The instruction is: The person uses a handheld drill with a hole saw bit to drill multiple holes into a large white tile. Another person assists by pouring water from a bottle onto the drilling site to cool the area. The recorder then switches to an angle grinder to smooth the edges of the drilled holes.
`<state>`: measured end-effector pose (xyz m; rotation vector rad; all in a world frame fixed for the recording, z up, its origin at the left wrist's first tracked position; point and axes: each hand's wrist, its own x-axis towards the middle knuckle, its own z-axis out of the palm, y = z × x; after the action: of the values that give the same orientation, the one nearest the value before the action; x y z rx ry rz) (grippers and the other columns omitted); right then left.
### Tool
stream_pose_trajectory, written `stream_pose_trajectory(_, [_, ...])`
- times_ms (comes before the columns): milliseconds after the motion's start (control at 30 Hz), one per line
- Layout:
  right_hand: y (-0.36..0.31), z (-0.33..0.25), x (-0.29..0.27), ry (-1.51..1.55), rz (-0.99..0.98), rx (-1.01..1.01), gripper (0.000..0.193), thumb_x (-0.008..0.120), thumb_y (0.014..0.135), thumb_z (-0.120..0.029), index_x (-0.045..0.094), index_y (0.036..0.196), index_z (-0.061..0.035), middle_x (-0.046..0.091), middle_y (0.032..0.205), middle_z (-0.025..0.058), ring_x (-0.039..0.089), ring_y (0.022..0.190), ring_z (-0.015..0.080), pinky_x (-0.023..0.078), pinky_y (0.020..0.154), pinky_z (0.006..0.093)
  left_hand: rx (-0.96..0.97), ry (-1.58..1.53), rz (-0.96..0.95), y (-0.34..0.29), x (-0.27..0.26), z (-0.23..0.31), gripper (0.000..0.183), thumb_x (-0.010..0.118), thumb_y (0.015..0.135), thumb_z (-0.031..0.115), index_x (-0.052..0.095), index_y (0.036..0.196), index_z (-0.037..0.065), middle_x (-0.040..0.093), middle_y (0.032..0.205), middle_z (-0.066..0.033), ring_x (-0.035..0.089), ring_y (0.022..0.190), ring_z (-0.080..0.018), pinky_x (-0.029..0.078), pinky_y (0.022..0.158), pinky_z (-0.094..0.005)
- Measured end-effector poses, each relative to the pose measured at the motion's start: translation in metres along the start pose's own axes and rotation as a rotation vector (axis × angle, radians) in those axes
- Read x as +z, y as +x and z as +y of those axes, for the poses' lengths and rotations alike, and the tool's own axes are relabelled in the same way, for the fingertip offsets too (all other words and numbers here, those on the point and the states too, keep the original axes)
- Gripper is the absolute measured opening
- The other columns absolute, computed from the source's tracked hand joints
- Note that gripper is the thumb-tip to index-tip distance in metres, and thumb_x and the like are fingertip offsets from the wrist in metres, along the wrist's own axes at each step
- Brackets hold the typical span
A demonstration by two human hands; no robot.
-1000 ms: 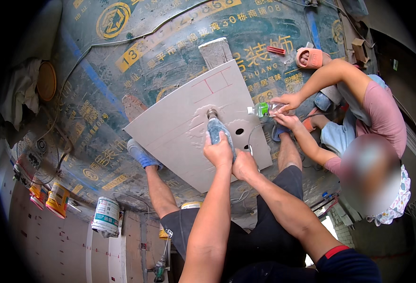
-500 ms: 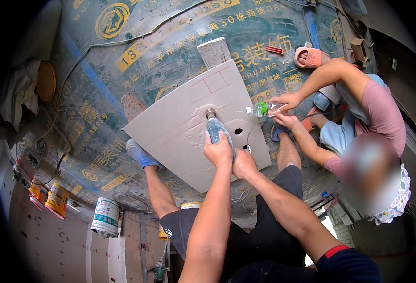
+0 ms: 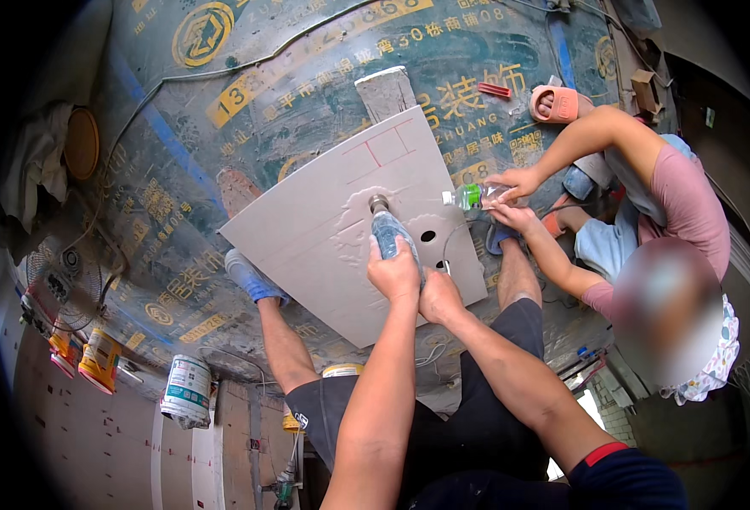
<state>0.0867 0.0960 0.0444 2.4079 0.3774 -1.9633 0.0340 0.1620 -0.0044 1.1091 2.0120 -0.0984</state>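
Both my hands are closed around a dusty, blue-grey angle grinder (image 3: 389,231) fitted with a round hole-cutting bit (image 3: 378,203). My left hand (image 3: 394,272) wraps the front of its body; my right hand (image 3: 441,297) grips the rear, by the cord. The bit meets a pale grey tile (image 3: 324,255) inside a wet patch of slurry. A finished round hole (image 3: 428,236) lies to the right of the tool, and another is partly hidden by my right hand. Red lines mark the tile's far part. At right, a co-worker's hands hold a clear plastic bottle (image 3: 487,196), its white cap toward the tile.
The co-worker (image 3: 689,195) squats close on my right. My legs straddle the tile, which rests over a dusty block (image 3: 385,93). A long cable (image 3: 256,65) crosses the printed green floor sheet. Buckets (image 3: 188,389) and a fan (image 3: 65,285) stand at left.
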Motion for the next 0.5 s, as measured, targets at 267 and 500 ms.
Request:
stream_pose_trajectory(267, [0.0006,0.0023,0.0034,-0.032,0.000,0.019,0.040,0.069,0.085,-0.025,0.067,0.116,-0.0015,0.071,0.106,0.0291,0.067,0.106,0.0481,0.054,0.091,0.0546,0.026,-0.025,0.001,0.0002,0.0016,-0.0043,0.064,0.075,0.083,0.029,0.063,0.130,-0.012,0.071,0.111,-0.0334,0.072,0.102,-0.0433,0.055,0.091,-0.0449])
stream_pose_trajectory(500, [0.0001,0.0052,0.0058,-0.031,0.004,-0.005,0.038,0.067,0.086,-0.024,0.066,0.114,0.0001,0.071,0.105,0.0299,0.067,0.105,0.0485,0.053,0.091,0.0555,0.048,-0.005,0.034,-0.0010,0.0031,-0.0087,0.060,0.076,0.084,0.026,0.064,0.127,-0.013,0.072,0.107,-0.0319,0.073,0.097,-0.0389,0.055,0.088,-0.0436])
